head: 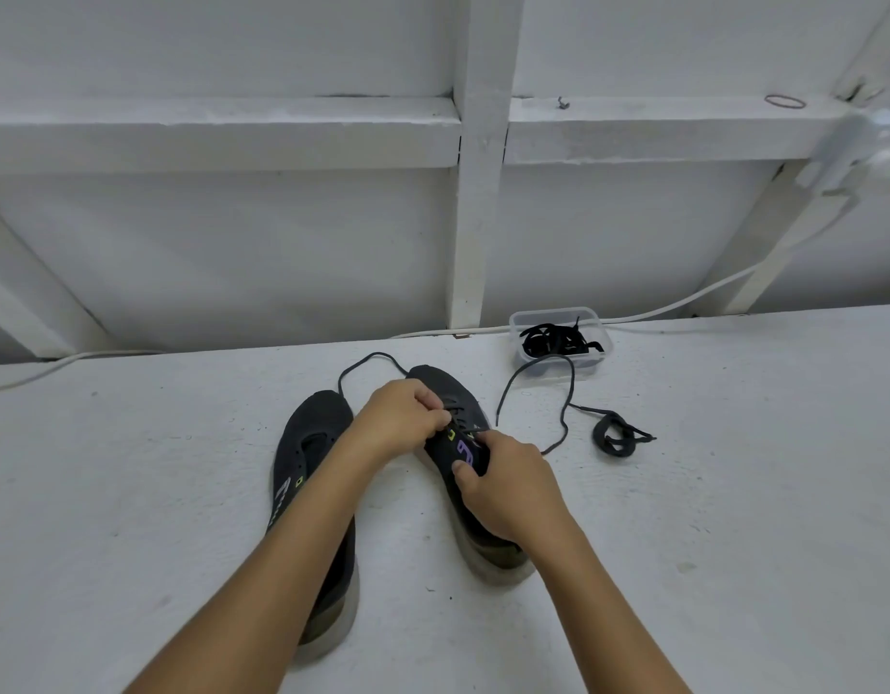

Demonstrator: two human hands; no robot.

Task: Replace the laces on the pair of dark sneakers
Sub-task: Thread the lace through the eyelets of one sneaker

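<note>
The white bench (683, 493) carries everything, and the work sits near its far edge, close under the white wall, probably so both arms can reach forward with the shoes square to the person. The pair of dark sneakers stands toes away. The right sneaker (488, 538) lies directly under both hands; the left sneaker (308, 458) stands just to the left of them, its eyelets bare, seemingly waiting its turn.

A long dark lace (533, 388) is threaded through the right sneaker's lower eyelets. One end loops out beyond the toe, the other trails right of the grip across the bench, slack kept clear of the working spot. Beyond and right of the hands a clear plastic tub (525, 320) holds a tangle of black laces (558, 340). A small coiled lace (616, 435) lies further right, well apart from the shoes.

The left hand (398, 425) has its fingers curled tight, pinching the lace at an eyelet, likely feeding or pulling it through. The right hand (503, 485) has fingers bent down onto the tongue and eyelet row, thumb on the near side, steadying the shoe. Whether it also pinches lace cannot be told.
</note>
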